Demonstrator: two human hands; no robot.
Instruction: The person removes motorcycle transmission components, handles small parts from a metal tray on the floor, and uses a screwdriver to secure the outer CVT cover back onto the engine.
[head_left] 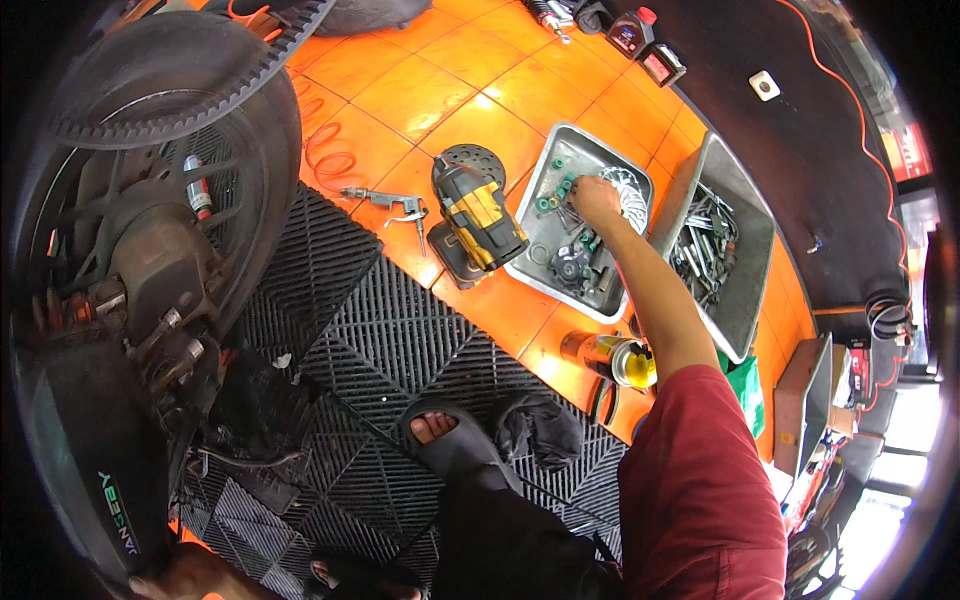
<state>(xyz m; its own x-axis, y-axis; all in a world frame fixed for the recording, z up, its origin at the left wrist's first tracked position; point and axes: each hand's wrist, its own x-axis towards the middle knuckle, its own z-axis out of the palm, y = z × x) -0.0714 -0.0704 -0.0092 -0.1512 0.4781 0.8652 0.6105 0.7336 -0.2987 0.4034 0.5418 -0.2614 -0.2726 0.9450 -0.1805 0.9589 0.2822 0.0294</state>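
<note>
My right hand (pixel 597 200) reaches into a grey metal tray (pixel 530 268), its fingers curled down among small green-capped parts (pixel 556 200). Whatever lies between those fingertips is too small to make out. Beside the hand in the tray are a ribbed whitish disc-shaped part (pixel 630 197) and a dark round metal part (pixel 572 262). At the lower left edge, my left hand (pixel 180 574) is against the end of a black motorcycle cover (pixel 85 470); its fingers are mostly hidden. Above that cover stands a wheel with a black tyre (pixel 285 190), with a toothed belt (pixel 190 125) across it.
A yellow-black impact wrench (pixel 478 215) and an air blow gun (pixel 405 208) with an orange coiled hose lie left of the tray. Right of it, a bin (pixel 745 300) holds wrenches and sockets. A spray can (pixel 610 358) lies nearer me. Black grid mats (pixel 390 340) cover part of the orange floor.
</note>
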